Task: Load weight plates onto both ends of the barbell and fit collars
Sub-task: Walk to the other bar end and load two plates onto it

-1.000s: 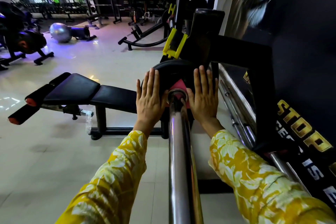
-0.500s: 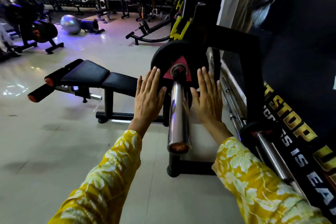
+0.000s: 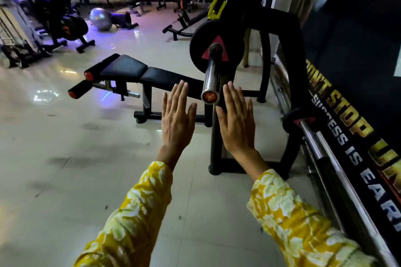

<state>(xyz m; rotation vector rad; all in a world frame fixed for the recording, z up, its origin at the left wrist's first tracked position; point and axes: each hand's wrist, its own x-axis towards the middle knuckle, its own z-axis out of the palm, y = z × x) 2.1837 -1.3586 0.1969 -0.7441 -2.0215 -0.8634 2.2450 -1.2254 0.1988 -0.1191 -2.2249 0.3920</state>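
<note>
1. left hand [image 3: 178, 112] and right hand [image 3: 237, 117] flat, fingers straight, holding nothing.
2. barbell [image 3: 210, 80] sleeve end between them (untouched).
3. weight plate [image 3: 199, 47] beyond the fingertips, seated on it.

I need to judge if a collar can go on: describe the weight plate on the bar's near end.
The weight plate is a black, matte disc with a red triangle at its hub. It stands upright on the chrome barbell sleeve, pushed in toward the rack. Only bare sleeve shows in front of it. Neither left hand nor right hand touches it.
</note>
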